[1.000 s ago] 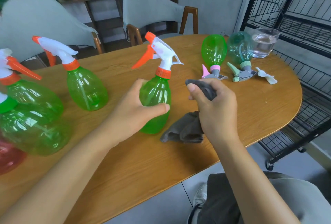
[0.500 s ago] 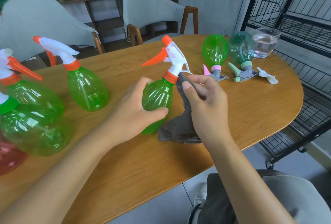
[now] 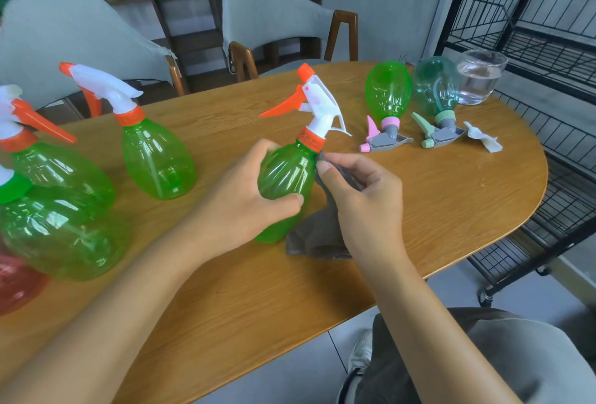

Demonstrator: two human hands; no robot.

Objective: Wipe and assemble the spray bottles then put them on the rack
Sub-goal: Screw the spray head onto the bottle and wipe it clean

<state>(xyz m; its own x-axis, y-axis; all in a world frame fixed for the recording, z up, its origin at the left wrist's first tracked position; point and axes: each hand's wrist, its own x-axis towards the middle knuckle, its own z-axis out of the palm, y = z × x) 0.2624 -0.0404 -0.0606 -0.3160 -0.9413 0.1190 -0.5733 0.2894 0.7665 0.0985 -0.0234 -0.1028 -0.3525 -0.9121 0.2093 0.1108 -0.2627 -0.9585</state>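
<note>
My left hand (image 3: 245,206) grips a green spray bottle (image 3: 285,174) with an orange collar and a white-and-orange trigger head; it leans to the right, its base on the wooden table (image 3: 451,210). My right hand (image 3: 364,200) pinches a grey cloth (image 3: 314,237) and holds it against the bottle's right side, just below the collar. The cloth's lower part lies bunched on the table. Several more assembled green bottles (image 3: 154,152) stand at the left. A green bottle (image 3: 388,94) and a teal bottle (image 3: 437,84) lie at the far right of the table.
A black wire rack (image 3: 548,58) stands right of the table. A glass of water (image 3: 479,79) sits near the table's far right edge, with a white plastic piece (image 3: 482,140) nearby. A red bottle (image 3: 16,284) shows at the left edge. Two grey chairs stand behind the table.
The bottle has tipped from upright to leaning right. My right hand brought the cloth up from beside the bottle to its neck, then slid slightly down its right side.
</note>
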